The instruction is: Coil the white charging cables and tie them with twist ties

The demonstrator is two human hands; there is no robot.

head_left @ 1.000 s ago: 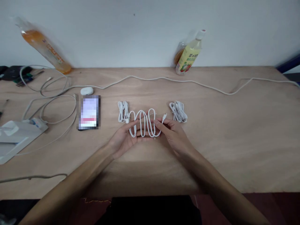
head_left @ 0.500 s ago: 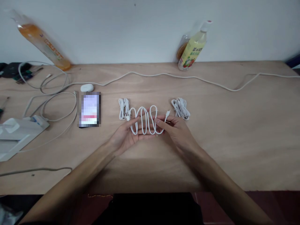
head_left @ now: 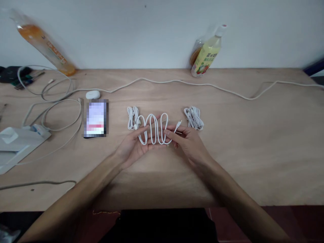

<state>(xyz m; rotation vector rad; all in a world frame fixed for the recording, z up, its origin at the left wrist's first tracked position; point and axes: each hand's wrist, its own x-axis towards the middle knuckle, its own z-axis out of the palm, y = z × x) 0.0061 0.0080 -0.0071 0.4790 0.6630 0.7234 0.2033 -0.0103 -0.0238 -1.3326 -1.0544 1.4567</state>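
Observation:
A white charging cable (head_left: 152, 130) lies in zigzag loops across my fingers, above the table. My left hand (head_left: 131, 145) is palm up beneath the loops, its thumb pressing the cable near the plug (head_left: 136, 127) at the left end. With thumb and fingers, my right hand (head_left: 188, 140) grips the right-hand loop. The other plug (head_left: 178, 124) sticks up past my right fingers. Beyond the left hand rests a bundle of white cable (head_left: 133, 117), and a second white cable bundle (head_left: 193, 118) sits beyond the right hand.
A phone (head_left: 96, 118) and a white earbud case (head_left: 92, 95) lie to the left. Loose cables (head_left: 60, 101) and a white device (head_left: 21, 145) take up the far left. An orange drink bottle (head_left: 48, 49) and a yellow-labelled bottle (head_left: 206, 55) stand by the wall.
The right-end plug now leans further to the right. The looped cable sits slightly further left in the view, and the whole scene has shifted a little. Both hands keep their hold.

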